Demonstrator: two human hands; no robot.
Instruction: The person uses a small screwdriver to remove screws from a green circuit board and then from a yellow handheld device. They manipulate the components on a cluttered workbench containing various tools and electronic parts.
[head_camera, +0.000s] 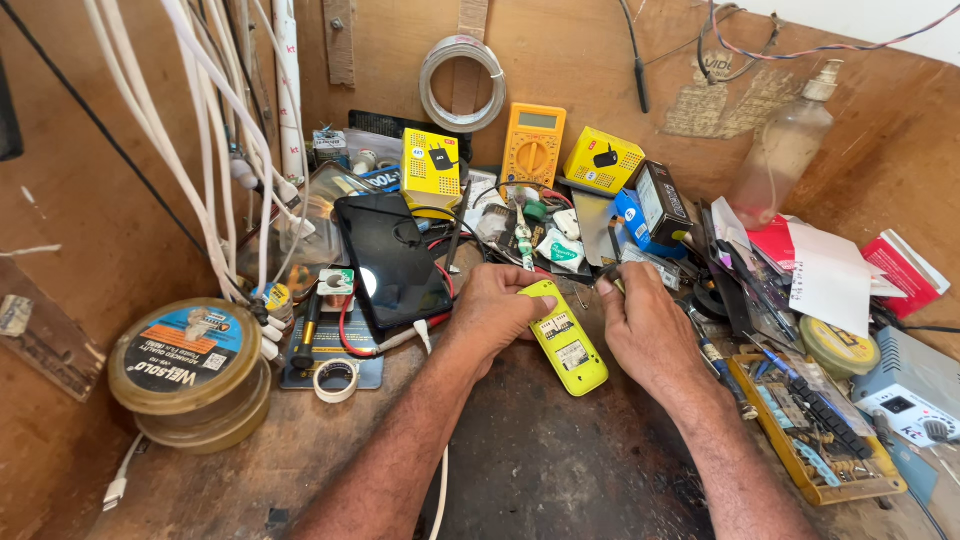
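My forearms come in low over the dark bench; left hand (497, 312) is curled round the top end of the yellow phone (565, 337), which lies back-up btwn both hands. Right hand (645, 330) – fingers bunched, pinching sth small and dark by the phone's top corner, can't tell what – with the black tablet (392, 260) just left.

A small phone (565, 340) lies mid-bench between the left hand (495, 310) and the right hand (645, 330). A tablet (392, 260) lies just left of the left hand, solder spools (190, 370) farther left. Behind stands a multimeter (532, 145); a tool tray (815, 430) sits right.
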